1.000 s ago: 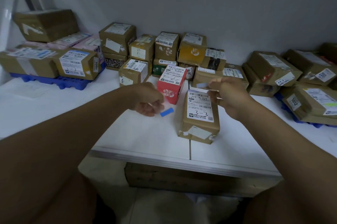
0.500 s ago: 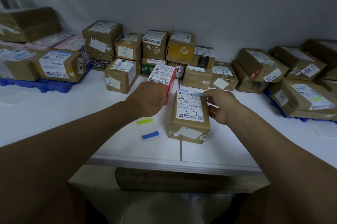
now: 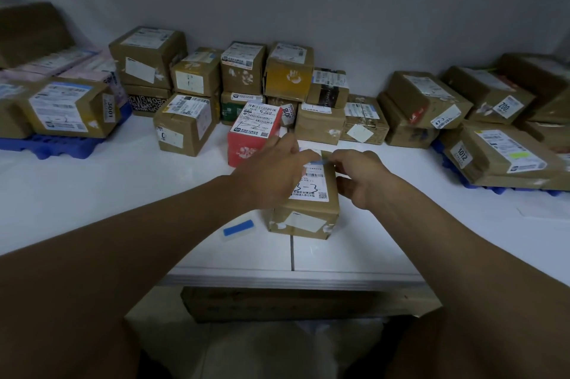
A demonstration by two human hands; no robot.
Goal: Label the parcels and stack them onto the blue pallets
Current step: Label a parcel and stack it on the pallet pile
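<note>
1. Comparing with a second ago: the left hand [image 3: 274,172] has let go of the blue-tabbed strip [image 3: 239,228], which now lies on the bench [image 3: 92,193] just left of the parcel [image 3: 303,203], and has moved onto the parcel's top.
2. Left fingers lie fairly straight over the shipping label, grasping nothing.
3. The right hand [image 3: 359,176] pinches a small blue sticker [image 3: 320,162] at the parcel's far top edge.
4. The parcel stands on the bench, between the blue pallets [image 3: 46,144], on neither.
5. Judgement: labelling is nearly complete; stacking is not yet begun.
</note>
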